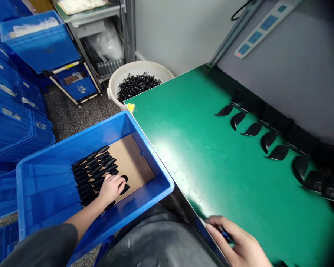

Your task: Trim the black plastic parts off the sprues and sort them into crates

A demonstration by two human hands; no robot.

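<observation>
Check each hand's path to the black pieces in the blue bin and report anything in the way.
Nothing visible blocks the left hand: it is inside the open blue bin, at the black pieces. Between the right hand and those pieces stands the bin's near wall.

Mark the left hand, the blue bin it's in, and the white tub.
Left hand (111,187): head view, back of the hand.
Blue bin (47,185): head view, inner wall.
White tub (164,73): head view, inner wall.
</observation>
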